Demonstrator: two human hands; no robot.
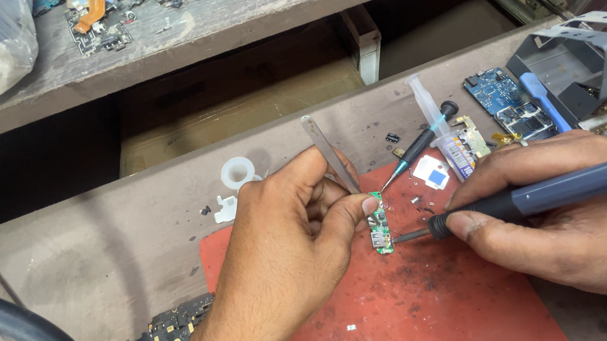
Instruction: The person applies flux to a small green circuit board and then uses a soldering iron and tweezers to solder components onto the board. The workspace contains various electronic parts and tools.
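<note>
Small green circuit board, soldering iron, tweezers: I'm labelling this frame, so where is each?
small green circuit board (379, 231): head view, middle of board.
soldering iron (550, 191): head view, blue-grey handle.
tweezers (328, 153): head view, upper metal shaft.

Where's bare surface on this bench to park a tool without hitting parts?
Free: the red mat below the small green board, between the left hand and right hand; also the grey benchtop left of the left hand, above the black flex parts. Crowded: top right, around the syringe, screwdriver and blue boards.

Soldering iron (536, 195) tip apparently touching green board (379, 231).
</note>
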